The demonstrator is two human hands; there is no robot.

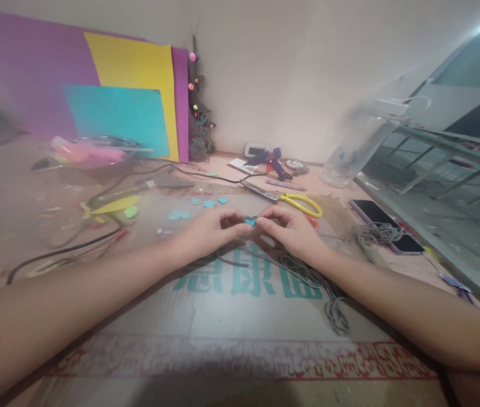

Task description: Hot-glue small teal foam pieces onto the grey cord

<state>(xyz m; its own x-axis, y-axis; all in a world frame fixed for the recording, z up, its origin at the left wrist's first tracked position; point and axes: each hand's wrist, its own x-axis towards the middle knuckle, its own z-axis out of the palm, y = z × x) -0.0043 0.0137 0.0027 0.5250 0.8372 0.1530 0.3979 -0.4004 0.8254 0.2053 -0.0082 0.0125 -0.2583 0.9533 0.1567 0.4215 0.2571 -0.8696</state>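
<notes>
Between my two hands is a small teal foam piece [250, 221], pinched at both sides above the middle of the board. My left hand [218, 226] grips its left edge with thumb and forefinger. On the other side, my right hand [286, 226] holds the right edge the same way. Its exact outline is partly hidden by the fingertips. Several teal flower cutouts [209, 204] lie just beyond my left hand. Behind my right hand rest yellow-handled scissors [301, 204], and a grey cord [307, 271] runs below that hand.
Coloured foam sheets [133, 68] lean on the wall at back left. A glue gun [276, 164] stands at the back. A clear plastic jug [345, 147] is at back right, near a phone [386, 226] with grey cord on it. A black cable [65, 246] crosses the left side.
</notes>
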